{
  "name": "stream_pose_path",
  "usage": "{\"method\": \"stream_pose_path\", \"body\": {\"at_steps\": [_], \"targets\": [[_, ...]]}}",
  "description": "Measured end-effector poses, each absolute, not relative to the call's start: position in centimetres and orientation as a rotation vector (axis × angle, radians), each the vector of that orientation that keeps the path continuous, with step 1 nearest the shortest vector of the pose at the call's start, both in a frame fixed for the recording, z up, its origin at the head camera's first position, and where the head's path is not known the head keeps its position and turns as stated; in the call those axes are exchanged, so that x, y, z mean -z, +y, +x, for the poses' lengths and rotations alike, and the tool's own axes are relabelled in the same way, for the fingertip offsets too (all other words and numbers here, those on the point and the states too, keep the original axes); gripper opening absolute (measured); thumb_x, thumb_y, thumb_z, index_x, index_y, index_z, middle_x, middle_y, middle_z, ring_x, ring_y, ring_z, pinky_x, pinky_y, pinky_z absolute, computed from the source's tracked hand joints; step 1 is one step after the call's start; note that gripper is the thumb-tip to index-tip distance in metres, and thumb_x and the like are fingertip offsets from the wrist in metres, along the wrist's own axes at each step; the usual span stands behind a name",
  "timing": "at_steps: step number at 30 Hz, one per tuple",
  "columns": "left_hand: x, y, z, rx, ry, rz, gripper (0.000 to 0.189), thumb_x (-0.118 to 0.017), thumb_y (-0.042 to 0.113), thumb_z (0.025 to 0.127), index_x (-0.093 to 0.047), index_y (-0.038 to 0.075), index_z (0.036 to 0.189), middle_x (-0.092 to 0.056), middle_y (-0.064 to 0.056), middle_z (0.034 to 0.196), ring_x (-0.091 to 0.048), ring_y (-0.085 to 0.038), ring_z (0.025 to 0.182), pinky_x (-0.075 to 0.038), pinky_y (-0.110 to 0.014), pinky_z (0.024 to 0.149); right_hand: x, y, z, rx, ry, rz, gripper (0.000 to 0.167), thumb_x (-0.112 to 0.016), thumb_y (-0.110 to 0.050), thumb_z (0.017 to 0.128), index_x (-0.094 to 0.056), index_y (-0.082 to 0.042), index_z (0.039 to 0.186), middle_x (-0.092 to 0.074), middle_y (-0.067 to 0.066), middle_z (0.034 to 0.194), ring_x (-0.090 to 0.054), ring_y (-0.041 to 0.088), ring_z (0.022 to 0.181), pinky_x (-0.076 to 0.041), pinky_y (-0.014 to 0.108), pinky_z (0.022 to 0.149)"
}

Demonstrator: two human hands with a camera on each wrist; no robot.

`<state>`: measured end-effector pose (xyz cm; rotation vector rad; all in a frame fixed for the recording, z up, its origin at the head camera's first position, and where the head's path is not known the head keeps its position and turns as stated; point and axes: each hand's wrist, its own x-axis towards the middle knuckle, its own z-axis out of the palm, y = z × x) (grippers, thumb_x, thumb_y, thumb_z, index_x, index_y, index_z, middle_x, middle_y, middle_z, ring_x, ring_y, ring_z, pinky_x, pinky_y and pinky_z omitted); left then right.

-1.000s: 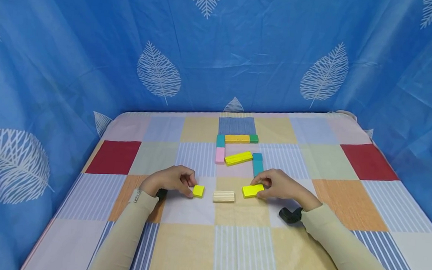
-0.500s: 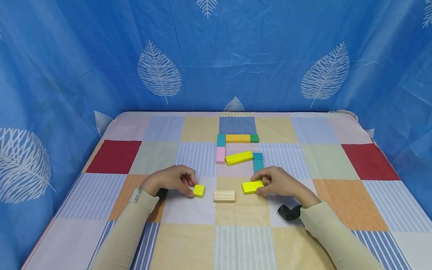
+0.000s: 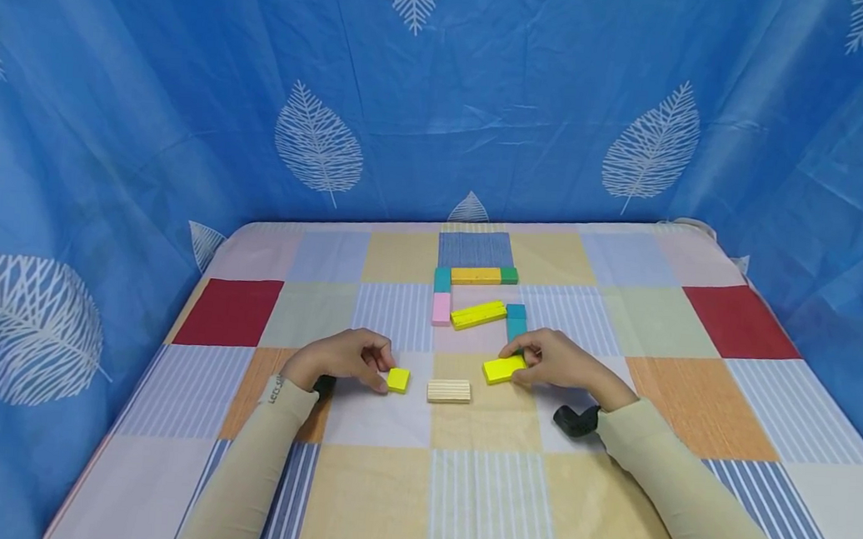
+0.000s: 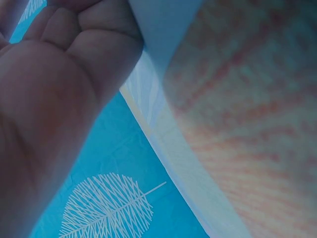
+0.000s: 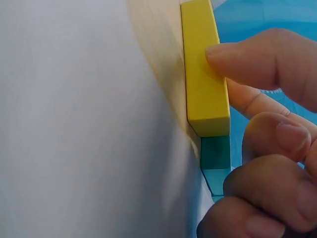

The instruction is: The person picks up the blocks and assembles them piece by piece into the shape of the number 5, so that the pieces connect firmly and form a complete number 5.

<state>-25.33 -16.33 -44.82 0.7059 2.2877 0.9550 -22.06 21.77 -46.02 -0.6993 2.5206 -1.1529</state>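
My left hand (image 3: 346, 357) pinches a small square yellow block (image 3: 399, 381) at its left side, low over the patchwork cloth. In the left wrist view only the palm and curled fingers of the left hand (image 4: 84, 54) show; the block is hidden there. With thumb and finger my right hand (image 3: 562, 367) pinches a longer yellow block (image 3: 503, 370), just in front of a teal block (image 3: 516, 329). The right wrist view shows this yellow block (image 5: 204, 79) close over the cloth, a finger on its face, with a teal block (image 5: 216, 152) beyond it. Between the hands lies a ribbed natural-wood block (image 3: 449, 391).
Farther back, a pink block (image 3: 440, 309), a teal block (image 3: 442, 279), an orange block (image 3: 475, 276) and a green block (image 3: 509, 276) form a bent row. A grooved yellow block (image 3: 478, 314) lies aslant inside it. A blue leaf-print curtain (image 3: 474, 97) surrounds the table.
My right hand has moved slightly away from me with the yellow block, nearer to the teal block. The left hand and its block have stayed in place.
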Motion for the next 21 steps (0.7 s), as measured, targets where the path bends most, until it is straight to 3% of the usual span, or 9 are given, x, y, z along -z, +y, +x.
{"method": "stream_pose_path", "body": {"at_steps": [21], "targets": [[44.93, -16.43, -25.49, -0.974, 2.267, 0.72, 0.022, -0.091, 0.001, 0.083, -0.072, 0.006, 0.093, -0.065, -0.001, 0.091, -0.057, -0.016, 0.083, -0.051, -0.029, 0.08, 46.23, 21.99, -22.59, 1.155, 2.498, -0.687, 0.029, -0.082, 0.001, 0.09, -0.077, 0.004, 0.118, -0.038, -0.006, 0.064, -0.034, 0.01, 0.06, -0.03, 0.027, 0.063]]}}
